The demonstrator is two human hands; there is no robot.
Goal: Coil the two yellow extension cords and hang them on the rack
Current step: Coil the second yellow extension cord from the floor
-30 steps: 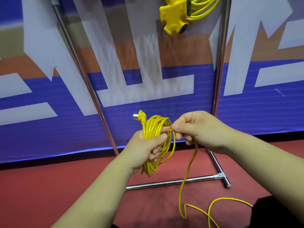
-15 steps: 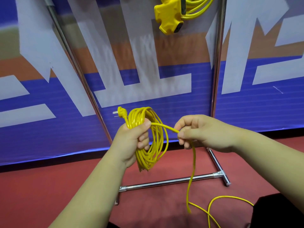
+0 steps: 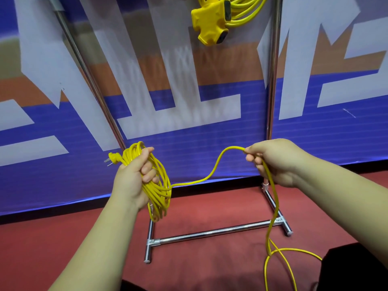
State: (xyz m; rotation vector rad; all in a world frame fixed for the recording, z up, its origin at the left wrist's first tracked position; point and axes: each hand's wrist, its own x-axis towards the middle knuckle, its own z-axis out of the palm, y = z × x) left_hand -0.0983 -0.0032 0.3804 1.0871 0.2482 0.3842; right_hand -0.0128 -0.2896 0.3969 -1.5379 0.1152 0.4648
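My left hand (image 3: 134, 175) grips a bundle of yellow cord loops (image 3: 157, 192), with the plug (image 3: 112, 158) sticking out to the left above my fist. A loose strand (image 3: 212, 175) runs from the bundle up to my right hand (image 3: 273, 162), which pinches it well to the right. From there the cord drops to the red floor and trails off (image 3: 270, 244). A second yellow cord, coiled, hangs at the top of the chrome rack with its three-way socket block (image 3: 212, 22) dangling.
The rack's two chrome uprights (image 3: 273, 80) and its base bar (image 3: 210, 234) stand on the red floor right before me. Behind is a blue, orange and white banner wall (image 3: 189, 133). A dark shape (image 3: 354, 267) lies at the lower right.
My right hand has moved out to the right, drawing a longer strand away from the bundle. My left hand with the coil has shifted left and slightly down.
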